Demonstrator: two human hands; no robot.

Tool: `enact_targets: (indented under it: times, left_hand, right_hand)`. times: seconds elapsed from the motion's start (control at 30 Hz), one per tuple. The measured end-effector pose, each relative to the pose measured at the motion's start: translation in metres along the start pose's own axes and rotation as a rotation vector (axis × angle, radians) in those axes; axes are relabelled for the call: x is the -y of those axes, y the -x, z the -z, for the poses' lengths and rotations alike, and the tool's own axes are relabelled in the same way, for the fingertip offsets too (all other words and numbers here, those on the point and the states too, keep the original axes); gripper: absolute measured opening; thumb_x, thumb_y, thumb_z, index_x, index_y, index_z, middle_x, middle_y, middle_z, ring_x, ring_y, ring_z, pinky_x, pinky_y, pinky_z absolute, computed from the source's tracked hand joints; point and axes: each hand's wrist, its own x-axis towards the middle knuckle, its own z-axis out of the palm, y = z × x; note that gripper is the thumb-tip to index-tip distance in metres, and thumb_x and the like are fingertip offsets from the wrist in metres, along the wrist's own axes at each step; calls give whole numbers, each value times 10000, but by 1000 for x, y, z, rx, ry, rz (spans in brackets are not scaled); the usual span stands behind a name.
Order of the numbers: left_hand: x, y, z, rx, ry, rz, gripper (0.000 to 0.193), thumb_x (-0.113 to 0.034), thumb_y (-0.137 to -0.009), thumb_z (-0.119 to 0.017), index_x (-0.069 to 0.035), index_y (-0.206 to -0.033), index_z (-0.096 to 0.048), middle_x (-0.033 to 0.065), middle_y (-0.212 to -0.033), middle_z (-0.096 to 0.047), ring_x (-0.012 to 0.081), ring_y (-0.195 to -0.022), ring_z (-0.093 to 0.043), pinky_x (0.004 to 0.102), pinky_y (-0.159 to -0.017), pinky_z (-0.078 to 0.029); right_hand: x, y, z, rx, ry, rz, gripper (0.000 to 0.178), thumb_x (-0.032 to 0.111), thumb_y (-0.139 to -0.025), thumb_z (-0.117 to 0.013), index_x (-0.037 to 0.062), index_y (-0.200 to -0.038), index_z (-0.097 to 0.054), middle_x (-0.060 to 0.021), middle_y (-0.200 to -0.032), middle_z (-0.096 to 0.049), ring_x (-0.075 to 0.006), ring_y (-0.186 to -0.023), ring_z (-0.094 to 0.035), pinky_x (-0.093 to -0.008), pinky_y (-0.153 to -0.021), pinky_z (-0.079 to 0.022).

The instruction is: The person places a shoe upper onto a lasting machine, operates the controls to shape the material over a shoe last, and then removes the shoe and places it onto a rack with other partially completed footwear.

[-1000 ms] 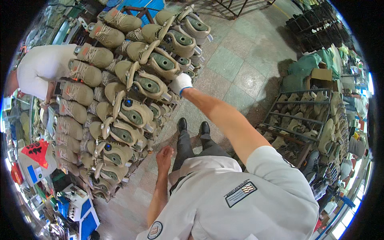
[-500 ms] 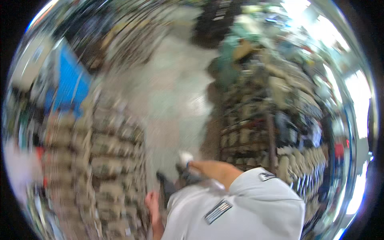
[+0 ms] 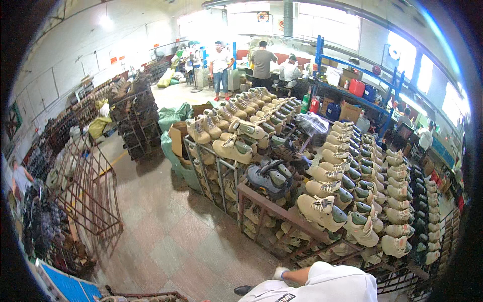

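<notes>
My right hand [image 3: 279, 272], apparently in a white glove, hangs low by my white shirt at the lower edge. It is small, and its fingers cannot be made out. Closest to it is a brown metal rack [image 3: 271, 201] whose shelves hold beige lace-up shoes [image 3: 322, 210] in long rows. I cannot tell whether the hand touches the rack. A grey-blue pair of shoes [image 3: 269, 177] lies on top among the beige ones. My left hand is out of view.
Tiled floor [image 3: 166, 236] runs along the rack. On the left stand an unloaded brown frame [image 3: 93, 196] and a dark loaded rack [image 3: 135, 121]. A blue panel [image 3: 68, 284] sits lower left. Green sacks [image 3: 173, 118] lean by the shoes. Several people [image 3: 220, 70] are farther back.
My view has swung up and around from the blurred aisle to the wide workshop. My left forearm has dropped out of sight; the right arm now sits lower in the picture.
</notes>
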Motion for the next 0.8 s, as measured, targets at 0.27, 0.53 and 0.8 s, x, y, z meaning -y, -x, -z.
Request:
enact_targets:
  times: [0.27,0.53,0.8]
  left_hand:
    - [-18,-23,-28,98,-105,-95,324,-305,-871,-617,-13,-839,-754,152,-692,-695,319,-685,-660,452,-683,-511]
    - [19,-17,-32,150,-90,-107,307,-266,-866,-615,14,-830,-735,170,-699,-688,312,-680,-649,467,-675,-503]
    - [104,-5,-44,186,-34,-69,290,-227,-861,-613,40,-821,-716,188,-707,-681,305,-674,-638,481,-666,-494]
  right_hand:
    - [-2,-11,-67,14,-312,-42,470,423,-810,-698,40,-1067,-784,-237,-1109,-735,-415,-1061,-708,-471,-937,-542]
    - [33,-55,-49,-172,-36,140,427,440,-852,-610,83,-1003,-789,-199,-1089,-729,-415,-973,-698,-501,-883,-552]
    - [80,23,-48,-52,-203,165,470,442,-808,-728,121,-1146,-783,-153,-1074,-767,-355,-987,-726,-455,-885,-556]
